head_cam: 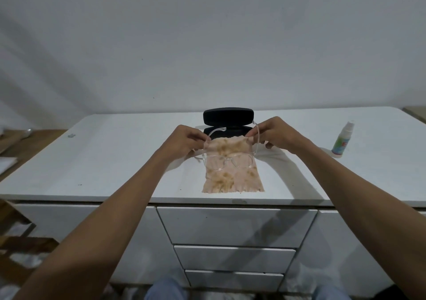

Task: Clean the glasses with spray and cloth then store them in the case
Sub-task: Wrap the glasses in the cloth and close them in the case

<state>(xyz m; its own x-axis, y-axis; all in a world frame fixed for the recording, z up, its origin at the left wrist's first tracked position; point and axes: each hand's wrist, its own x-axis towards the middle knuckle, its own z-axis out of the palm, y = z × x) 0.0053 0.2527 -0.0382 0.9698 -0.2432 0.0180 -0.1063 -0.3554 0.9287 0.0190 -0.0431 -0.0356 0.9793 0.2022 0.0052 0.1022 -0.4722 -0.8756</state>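
Above the pink, brown-mottled cloth [232,168] on the white desk [115,161], clear-framed glasses [227,161] hang lenses down, temples spread: left hand [184,142] pinches one temple, right hand [274,133] the other. Black case [228,118] open behind; spray bottle [342,139] stands far right.

I see a white worktop [110,161] against a plain white wall [207,46], with three white drawers [235,228] stacked under its front edge. Brown wooden pieces [20,242] stand at the far left, partly cut off.
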